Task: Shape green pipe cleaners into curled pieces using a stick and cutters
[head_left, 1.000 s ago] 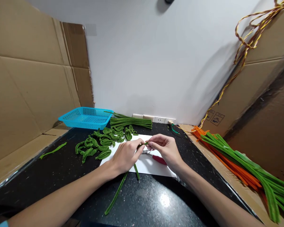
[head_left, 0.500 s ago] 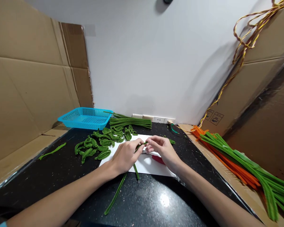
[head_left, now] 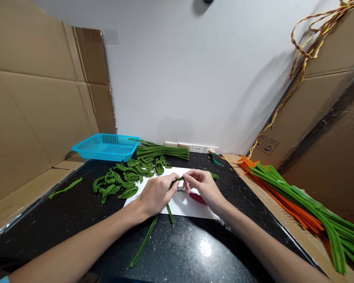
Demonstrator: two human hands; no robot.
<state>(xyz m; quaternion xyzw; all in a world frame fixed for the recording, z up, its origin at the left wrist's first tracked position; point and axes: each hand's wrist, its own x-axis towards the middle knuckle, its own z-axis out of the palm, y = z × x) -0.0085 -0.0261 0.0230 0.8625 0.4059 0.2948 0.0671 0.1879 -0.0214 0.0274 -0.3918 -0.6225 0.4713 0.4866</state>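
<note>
From here, I see the left hand [head_left: 157, 192] and right hand [head_left: 205, 188] apparently pinching one green strip [head_left: 179, 179] between fingers; uneven tugging could slip it loose.

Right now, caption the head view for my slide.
Left hand and right hand pinch a green chenille stem over a white sheet, beside green chenille loops.

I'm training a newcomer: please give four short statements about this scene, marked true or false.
1. The left hand and right hand both touch a thin, fuzzy green strip. True.
2. A perforated, rectangular blue plastic basket stands left of the hands. True.
3. That basket is heaped full. False: no heap shows; curved, fuzzy green loops lie outside it.
4. Every fuzzy strip is green. False: straight, fuzzy orange strips lie at the right, partly under green ones.
</note>
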